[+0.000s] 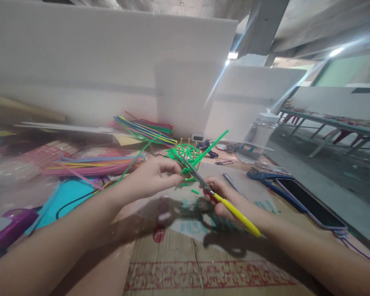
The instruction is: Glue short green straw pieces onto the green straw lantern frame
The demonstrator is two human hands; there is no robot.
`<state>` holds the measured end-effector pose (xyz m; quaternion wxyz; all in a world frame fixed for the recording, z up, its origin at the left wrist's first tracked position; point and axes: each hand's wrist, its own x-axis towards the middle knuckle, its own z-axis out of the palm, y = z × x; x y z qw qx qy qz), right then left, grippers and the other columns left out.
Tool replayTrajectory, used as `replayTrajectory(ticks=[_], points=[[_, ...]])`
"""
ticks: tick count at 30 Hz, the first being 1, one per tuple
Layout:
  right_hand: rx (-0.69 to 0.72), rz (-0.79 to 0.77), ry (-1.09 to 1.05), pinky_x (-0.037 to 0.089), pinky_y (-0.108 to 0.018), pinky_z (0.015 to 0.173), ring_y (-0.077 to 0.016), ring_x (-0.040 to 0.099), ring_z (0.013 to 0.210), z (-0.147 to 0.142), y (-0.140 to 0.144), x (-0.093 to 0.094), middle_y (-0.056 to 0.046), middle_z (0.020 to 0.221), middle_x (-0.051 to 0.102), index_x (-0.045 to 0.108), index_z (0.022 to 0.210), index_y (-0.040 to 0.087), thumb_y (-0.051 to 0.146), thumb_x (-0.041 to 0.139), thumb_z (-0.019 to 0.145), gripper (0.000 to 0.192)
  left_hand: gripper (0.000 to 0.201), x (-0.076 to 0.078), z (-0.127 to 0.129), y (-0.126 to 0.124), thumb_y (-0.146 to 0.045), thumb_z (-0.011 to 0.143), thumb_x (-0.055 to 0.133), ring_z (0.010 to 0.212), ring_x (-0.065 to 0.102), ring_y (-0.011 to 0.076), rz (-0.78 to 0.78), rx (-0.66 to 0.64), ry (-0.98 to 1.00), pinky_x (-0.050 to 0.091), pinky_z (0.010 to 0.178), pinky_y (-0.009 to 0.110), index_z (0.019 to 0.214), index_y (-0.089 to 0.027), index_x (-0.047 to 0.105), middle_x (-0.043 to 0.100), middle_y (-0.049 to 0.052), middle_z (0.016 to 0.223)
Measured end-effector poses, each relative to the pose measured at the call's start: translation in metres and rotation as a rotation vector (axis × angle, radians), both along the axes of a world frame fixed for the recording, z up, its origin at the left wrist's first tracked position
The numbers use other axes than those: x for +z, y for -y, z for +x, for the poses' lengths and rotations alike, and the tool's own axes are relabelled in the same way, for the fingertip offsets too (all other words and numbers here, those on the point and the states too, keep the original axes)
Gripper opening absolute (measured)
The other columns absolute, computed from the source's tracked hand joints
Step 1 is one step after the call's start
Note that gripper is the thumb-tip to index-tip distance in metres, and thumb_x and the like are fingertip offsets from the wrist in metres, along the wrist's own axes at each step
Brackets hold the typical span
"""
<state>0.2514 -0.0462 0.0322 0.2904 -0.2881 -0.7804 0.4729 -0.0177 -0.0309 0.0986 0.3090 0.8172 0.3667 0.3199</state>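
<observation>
Nearest the camera, 2 bare forearms reach forward over a sheet of printed cardboard point(185, 263) that covers the tabletop point(296, 181). The right hand point(226, 199) is closed around the yellow handles of a pair of scissors point(216, 195), whose grey blades angle up and left toward the other hand. The left hand point(152, 176) is pinched shut, thumb and fingers gripping the green strip piece point(185, 158), a tangle of green plastic strips held just above the cardboard; the scissor blades meet it right beside the left fingertips. 1 small green offcut point(195, 191) lies on the cardboard just below the blades.

At the left edge sits a purple object point(9, 226), blurred, next to a teal sheet point(64, 197). To the right, a dark phone point(311, 203) lies flat near the tabletop edge, with blue-handled pliers point(265, 176) just behind it.

Further back, a bundle of pink, yellow and blue strips point(92, 164) lies on the left, and a second multicoloured bundle point(144, 129) rests beyond it. A clear plastic jar point(259, 137) stands behind the green piece to the right, against white boards point(111, 61).
</observation>
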Motion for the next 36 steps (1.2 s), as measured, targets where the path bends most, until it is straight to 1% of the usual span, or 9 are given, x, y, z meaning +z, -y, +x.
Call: replayTrajectory(ticks=[4, 7, 12, 19, 22, 27, 30, 33, 36], points=[[-0.008, 0.018, 0.023, 0.04, -0.031, 0.07, -0.0165, 0.042, 0.08, -0.003, 0.003, 0.003, -0.002, 0.097, 0.049, 0.049, 0.124, 0.026, 0.069, 0.065, 0.084, 0.061, 0.017, -0.003, 0.001, 0.0, -0.028, 0.082, 0.057, 0.074, 0.063, 0.0135, 0.021, -0.026, -0.017, 0.045, 0.068, 0.023, 0.075, -0.017, 0.069, 0.071, -0.001, 0.076], [0.008, -0.004, -0.013, 0.039, -0.031, 0.07, -0.0165, 0.044, 0.081, -0.006, 0.007, 0.007, -0.002, 0.098, 0.05, 0.049, 0.125, 0.026, 0.074, 0.064, 0.081, 0.066, 0.018, -0.004, 0.001, 0.001, -0.029, 0.083, 0.058, 0.072, 0.062, 0.0123, 0.015, -0.026, -0.018, 0.044, 0.067, 0.022, 0.075, -0.018, 0.069, 0.07, -0.002, 0.074], [-0.041, -0.071, -0.049, 0.038, -0.03, 0.067, -0.0153, 0.044, 0.078, -0.012, 0.012, 0.009, -0.002, 0.095, 0.05, 0.051, 0.119, 0.024, 0.083, 0.061, 0.074, 0.075, 0.021, -0.003, 0.0, 0.001, -0.033, 0.085, 0.06, 0.073, 0.062, 0.0137, -0.004, -0.022, -0.025, 0.044, 0.067, 0.023, 0.074, -0.017, 0.068, 0.069, -0.001, 0.074], [-0.044, -0.037, -0.008, 0.033, -0.03, 0.061, -0.0142, 0.038, 0.07, -0.016, 0.013, 0.012, 0.001, 0.085, 0.047, 0.052, 0.109, 0.023, 0.086, 0.059, 0.073, 0.072, 0.02, 0.001, -0.002, 0.0, -0.033, 0.082, 0.059, 0.07, 0.06, 0.014, -0.009, -0.024, -0.083, 0.044, 0.065, 0.023, 0.071, -0.018, 0.067, 0.066, -0.001, 0.069], [-0.071, -0.031, 0.025, 0.035, -0.031, 0.061, -0.0151, 0.039, 0.071, -0.017, 0.014, 0.015, -0.001, 0.086, 0.049, 0.052, 0.11, 0.023, 0.085, 0.059, 0.074, 0.072, 0.023, 0.002, -0.002, 0.001, -0.035, 0.083, 0.059, 0.069, 0.06, 0.0143, -0.027, -0.019, -0.105, 0.043, 0.064, 0.023, 0.072, -0.018, 0.069, 0.066, -0.001, 0.069], [-0.064, -0.014, 0.026, 0.036, -0.03, 0.061, -0.015, 0.039, 0.071, -0.016, 0.013, 0.014, 0.0, 0.085, 0.049, 0.053, 0.109, 0.022, 0.085, 0.059, 0.074, 0.072, 0.025, 0.003, -0.002, 0.002, -0.038, 0.083, 0.06, 0.074, 0.065, 0.0165, -0.054, -0.025, -0.086, 0.046, 0.067, 0.024, 0.08, -0.018, 0.075, 0.073, 0.001, 0.076], [-0.045, -0.027, 0.007, 0.036, -0.029, 0.061, -0.0147, 0.04, 0.072, -0.016, 0.014, 0.014, 0.0, 0.087, 0.049, 0.052, 0.11, 0.022, 0.087, 0.057, 0.073, 0.074, 0.025, 0.005, -0.001, 0.002, -0.039, 0.083, 0.061, 0.073, 0.064, 0.016, -0.057, -0.026, -0.076, 0.046, 0.066, 0.024, 0.079, -0.018, 0.075, 0.073, 0.001, 0.075], [-0.031, -0.045, -0.008, 0.036, -0.029, 0.062, -0.0145, 0.041, 0.072, -0.017, 0.015, 0.013, -0.001, 0.089, 0.05, 0.051, 0.112, 0.023, 0.085, 0.055, 0.076, 0.073, 0.026, 0.006, -0.001, 0.001, -0.04, 0.082, 0.062, 0.073, 0.064, 0.0164, -0.107, -0.032, -0.037, 0.047, 0.065, 0.025, 0.077, -0.017, 0.074, 0.072, 0.002, 0.075], [-0.04, -0.043, -0.019, 0.036, -0.029, 0.063, -0.015, 0.041, 0.074, -0.017, 0.016, 0.011, -0.001, 0.09, 0.049, 0.05, 0.115, 0.023, 0.084, 0.055, 0.077, 0.072, 0.026, 0.004, 0.0, -0.001, -0.04, 0.083, 0.062, 0.079, 0.067, 0.0183, -0.163, -0.066, -0.008, 0.05, 0.072, 0.028, 0.078, -0.017, 0.074, 0.075, 0.003, 0.08]])
